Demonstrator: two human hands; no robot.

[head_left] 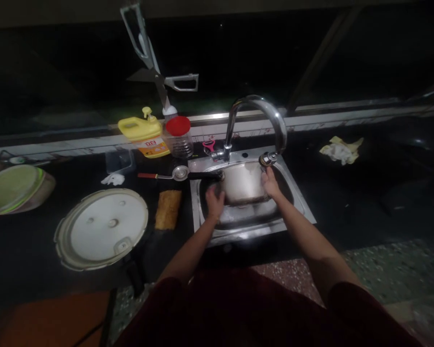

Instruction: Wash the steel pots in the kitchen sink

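A silver pressure cooker pot [243, 182] is in the steel sink [253, 232], under the curved faucet [256, 100]. Its black handle [204, 176] points left over the sink edge. My left hand [216, 201] is curled against the pot's left side, just below that handle; its fingers are slightly blurred. On the opposite side, my right hand [271, 183] grips the pot close under the faucet head [267, 159]. The fingers on the far side of the pot are partly hidden.
Left of the sink lie a brown sponge-like pad [168, 209], a small strainer [181, 173] and a round cooker lid [104, 224]. Behind stand a yellow detergent jug [144, 137] and a red-lidded jar [179, 137]. A crumpled cloth [341, 150] lies right.
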